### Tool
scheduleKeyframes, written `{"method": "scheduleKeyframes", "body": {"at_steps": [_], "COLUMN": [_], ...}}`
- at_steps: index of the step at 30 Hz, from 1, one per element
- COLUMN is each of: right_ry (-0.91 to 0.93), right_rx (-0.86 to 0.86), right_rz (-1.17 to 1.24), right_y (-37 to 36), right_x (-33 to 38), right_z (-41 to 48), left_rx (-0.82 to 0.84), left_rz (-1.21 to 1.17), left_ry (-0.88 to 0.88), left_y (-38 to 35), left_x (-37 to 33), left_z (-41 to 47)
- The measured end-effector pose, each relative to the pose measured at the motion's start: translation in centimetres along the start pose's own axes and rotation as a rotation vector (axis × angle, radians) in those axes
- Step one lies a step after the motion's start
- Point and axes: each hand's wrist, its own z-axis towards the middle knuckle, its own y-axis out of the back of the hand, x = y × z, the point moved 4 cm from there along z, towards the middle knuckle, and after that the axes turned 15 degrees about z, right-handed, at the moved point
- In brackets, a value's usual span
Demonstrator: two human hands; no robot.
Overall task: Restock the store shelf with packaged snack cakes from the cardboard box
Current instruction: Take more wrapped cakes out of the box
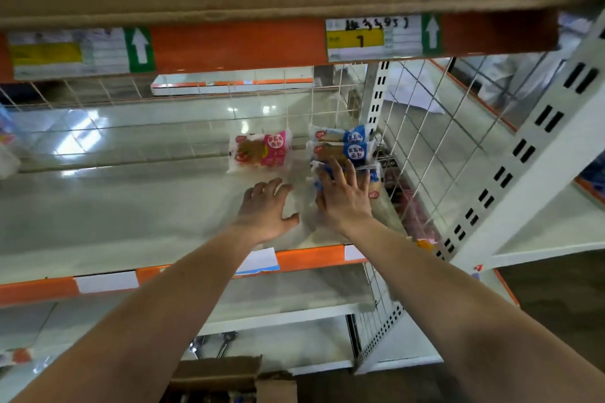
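Observation:
On the white shelf (131, 213) a pink-labelled snack cake pack (260, 152) lies toward the back. To its right, blue-labelled packs (343, 149) lie in a row against the wire side panel. My right hand (343, 196) lies flat with spread fingers on the nearest blue pack (375, 178). My left hand (266, 209) hovers or rests just left of it, fingers loosely spread, holding nothing. The cardboard box (229, 379) sits on the floor below, partly cut off by the frame's bottom edge.
A wire grid panel (425, 147) closes the shelf's right side, with a white slotted upright (530, 154) beyond it. An upper shelf edge with price labels (373, 38) hangs overhead. Orange trim (311, 260) marks the shelf's front edge. A lower shelf (278, 304) lies underneath.

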Motion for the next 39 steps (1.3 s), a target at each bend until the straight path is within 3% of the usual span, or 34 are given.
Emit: {"method": "scheduleKeyframes", "body": {"at_steps": [8,17,24,34,39], "right_ry": [-0.372,-0.334,-0.254,-0.137,-0.076], "right_rx": [0.023,0.011,0.027,-0.101,-0.08], "right_rz": [0.088,0.084,0.069,0.137,0.429], "right_y": [0.3,-1.7,-1.2,0.1,-0.1], "right_x": [-6.7,-7.5,-5.9,0.8,5.7], "right_z": [0.5,0.7,0.7,0.6,0.8], "left_rx": [-0.013,0.01,-0.086,-0.286,-0.371], "left_rz": [-0.046,-0.069,-0.083,-0.304,-0.526], "left_ry": [-0.157,-0.109,-0.077,0.247,0.387], "left_y": [0.7,-0.7,-0.1,2.6,2.9], "left_x": [-6.9,-7.3,-4.7,3.9,6.1], "left_z": [6.1,7.8,6.7,1.9,-0.6]}}
